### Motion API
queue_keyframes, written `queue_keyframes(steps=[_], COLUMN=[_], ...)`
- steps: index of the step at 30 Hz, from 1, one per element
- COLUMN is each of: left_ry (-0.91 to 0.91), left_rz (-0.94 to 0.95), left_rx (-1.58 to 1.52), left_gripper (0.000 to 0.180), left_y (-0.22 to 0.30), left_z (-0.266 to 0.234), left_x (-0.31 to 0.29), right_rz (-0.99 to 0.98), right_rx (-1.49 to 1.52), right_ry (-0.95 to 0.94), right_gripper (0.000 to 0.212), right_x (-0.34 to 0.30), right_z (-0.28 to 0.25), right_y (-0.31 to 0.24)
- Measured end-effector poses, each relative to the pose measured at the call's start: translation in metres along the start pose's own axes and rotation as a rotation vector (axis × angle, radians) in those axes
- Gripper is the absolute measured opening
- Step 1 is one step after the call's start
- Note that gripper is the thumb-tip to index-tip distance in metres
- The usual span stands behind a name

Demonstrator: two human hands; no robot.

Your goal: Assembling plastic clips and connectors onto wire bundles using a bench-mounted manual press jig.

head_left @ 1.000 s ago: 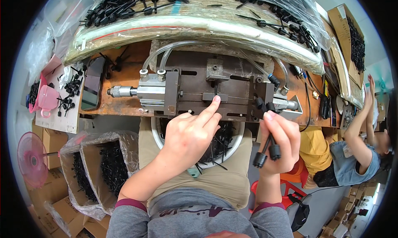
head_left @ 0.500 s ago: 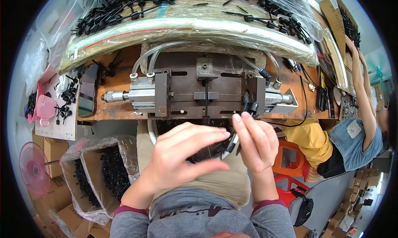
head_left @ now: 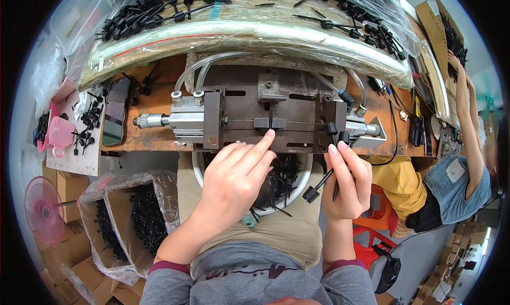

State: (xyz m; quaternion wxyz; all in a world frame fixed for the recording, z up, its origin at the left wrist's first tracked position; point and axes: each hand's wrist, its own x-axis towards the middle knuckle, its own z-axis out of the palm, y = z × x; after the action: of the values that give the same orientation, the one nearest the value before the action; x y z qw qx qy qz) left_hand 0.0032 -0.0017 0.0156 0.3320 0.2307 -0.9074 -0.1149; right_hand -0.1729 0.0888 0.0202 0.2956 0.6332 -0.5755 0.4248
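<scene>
Here, taking the metal press fixture (head_left: 265,119) on the rusty bench as the landmark: far off to its left a pink fan (head_left: 43,209) is standing low, and a pink cup (head_left: 59,135) is sitting among scattered black parts. Below and left of the fixture, clear bags of black ties (head_left: 133,214) are hanging open.

The left hand (head_left: 234,183) is reaching up from just below the fixture, fingers loosely spread and gripping nothing, its forefinger tip touching the fixture's front edge right under the thin black piece standing upright in the central slot (head_left: 270,119). Directly under the fixture, a round bowl of black parts (head_left: 287,177) is resting on the lap, mostly hidden by that hand.

Below the fixture's right end, the right hand (head_left: 348,180) is closing on slim black tie pieces (head_left: 319,185), pinching them between thumb and fingers, heads pointing down-left.

To do this step well, I judge the forefinger should be keeping the seated piece straight and clear of the clamping blocks, while the right hand is holding its pieces ready, one at a time.

Far right of the fixture, another person's arm (head_left: 467,119) is reaching up.
</scene>
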Motion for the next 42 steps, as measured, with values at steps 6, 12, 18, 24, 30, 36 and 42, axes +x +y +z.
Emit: queue_keyframes(steps=[6, 12, 18, 24, 30, 36, 42], left_ry=[-0.038, -0.076, -0.051, -0.087, 0.029, -0.001, 0.000], left_rz=[-0.032, -0.067, -0.123, -0.129, -0.225, -0.083, -0.091], left_rx=[0.036, 0.043, -0.778, -0.801, -0.708, -0.363, -0.378], left_gripper=[0.023, 0.025, 0.042, 0.035, 0.032, 0.027, 0.025], left_y=[0.000, 0.000, 0.013, 0.021, 0.024, 0.012, 0.013], left_z=[-0.001, -0.002, -0.021, -0.027, -0.019, -0.012, -0.023], left_x=[0.008, 0.007, 0.005, -0.005, -0.010, -0.006, -0.008], right_rz=[0.123, 0.109, -0.073, -0.135, -0.014, 0.180, 0.240], right_rx=[0.005, -0.073, -0.044, 0.024, 0.044, 0.067, 0.079], right_ry=[0.036, -0.001, -0.076, -0.052, -0.018, 0.055, 0.095], right_gripper=[0.037, 0.040, 0.037, 0.036, 0.030, 0.025, 0.024], right_x=[-0.008, -0.013, -0.011, -0.006, -0.005, -0.002, -0.004], right_z=[-0.008, -0.009, 0.000, 0.014, 0.018, 0.014, 0.016], right_y=[-0.004, -0.010, -0.014, -0.016, -0.012, -0.010, -0.009])
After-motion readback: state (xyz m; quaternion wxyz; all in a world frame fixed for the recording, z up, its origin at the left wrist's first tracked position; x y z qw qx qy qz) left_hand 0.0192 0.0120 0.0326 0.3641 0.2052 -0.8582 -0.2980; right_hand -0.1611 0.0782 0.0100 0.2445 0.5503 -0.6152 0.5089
